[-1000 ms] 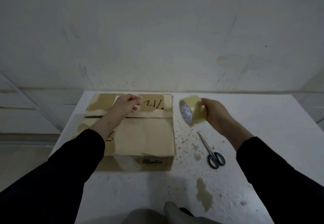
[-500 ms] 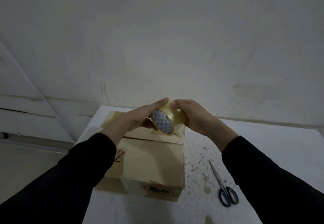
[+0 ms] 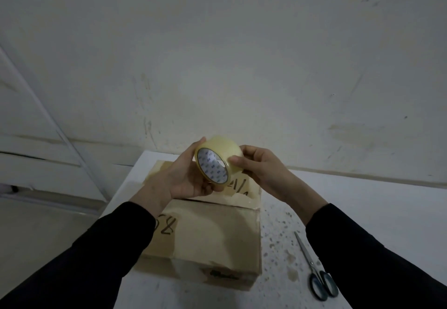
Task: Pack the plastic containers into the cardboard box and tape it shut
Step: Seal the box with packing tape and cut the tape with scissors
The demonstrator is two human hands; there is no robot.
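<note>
A roll of clear yellowish tape (image 3: 221, 150) with a white printed core is held in the air above the far side of the cardboard box (image 3: 212, 231). My left hand (image 3: 186, 175) cups the roll from the left and below. From the right, my right hand (image 3: 258, 165) pinches its outer band with thumb and fingers. The box lies on the white table (image 3: 362, 202) with its top flaps folded down and black marker writing on them. No plastic containers are visible.
Scissors (image 3: 316, 272) with dark handles lie on the table to the right of the box, near my right sleeve. The table top is speckled with stains. A pale wall rises behind the table, and floor shows at the left.
My left hand left the box flap and joined the right on the tape roll, which both hands raised above the box. The view tilted up.
</note>
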